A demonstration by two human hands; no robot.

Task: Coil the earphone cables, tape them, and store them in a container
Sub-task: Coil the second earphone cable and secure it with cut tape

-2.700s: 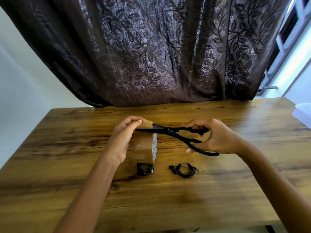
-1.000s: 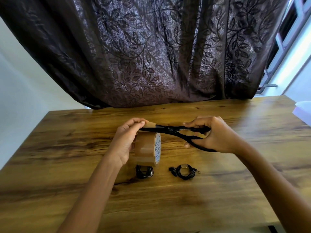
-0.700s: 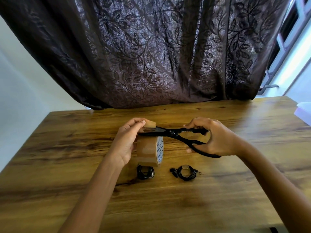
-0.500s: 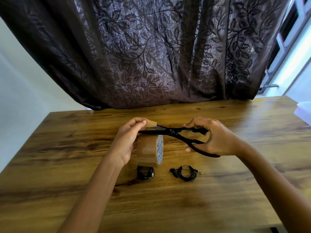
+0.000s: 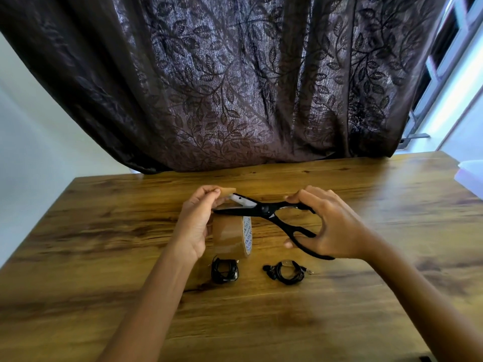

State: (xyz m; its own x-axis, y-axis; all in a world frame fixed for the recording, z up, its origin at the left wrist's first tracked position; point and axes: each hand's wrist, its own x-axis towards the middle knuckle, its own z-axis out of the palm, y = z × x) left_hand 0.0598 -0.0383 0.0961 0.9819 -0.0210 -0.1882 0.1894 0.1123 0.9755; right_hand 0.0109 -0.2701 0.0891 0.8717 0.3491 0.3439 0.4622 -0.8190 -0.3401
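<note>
A brown tape roll [image 5: 231,237] hangs by its pulled-out strip [image 5: 226,191], which my left hand [image 5: 197,223] pinches at the free end above the table. My right hand [image 5: 330,226] grips black scissors [image 5: 264,209]; their blades are spread around the strip between roll and fingers. Two coiled black earphone cables lie on the wooden table [image 5: 104,257] just below: one coil [image 5: 224,271] under the roll, the other [image 5: 286,272] to its right with its jack sticking out.
A dark leaf-patterned curtain [image 5: 235,82] hangs behind the table's far edge. A pale translucent container [image 5: 471,176] shows at the right border. A window frame [image 5: 444,61] stands at the upper right.
The roll has dropped lower as the strip was pulled longer. The scissor blades, closed earlier, have spread apart around the strip.
</note>
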